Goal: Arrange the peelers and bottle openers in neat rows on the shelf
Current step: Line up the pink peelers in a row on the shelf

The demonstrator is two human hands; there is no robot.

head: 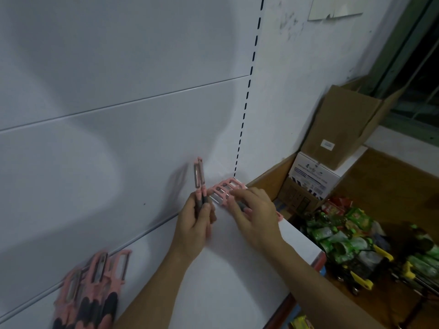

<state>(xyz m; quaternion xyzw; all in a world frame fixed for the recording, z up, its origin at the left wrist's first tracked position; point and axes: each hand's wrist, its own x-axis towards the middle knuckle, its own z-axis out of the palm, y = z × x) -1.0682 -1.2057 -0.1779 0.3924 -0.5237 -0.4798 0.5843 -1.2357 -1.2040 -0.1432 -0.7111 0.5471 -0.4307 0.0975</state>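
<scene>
My left hand [197, 224] grips a pink peeler [199, 173] by its dark handle, blade end pointing up, above the white shelf [228, 264]. Just right of it, a row of pink peelers [222, 189] lies side by side in the shelf's back right corner. My right hand [255, 213] rests on the handles of that row, fingers curled over them. A loose bunch of pink peelers with dark handles [93, 293] lies at the shelf's near left against the back panel. No bottle openers are visible.
A white back panel [107, 115] with a slotted upright [247, 96] stands behind the shelf. Right of the shelf are cardboard boxes [344, 129] and a white box [311, 176]. Green packets in small wire carts [344, 236] sit below right on the brown floor.
</scene>
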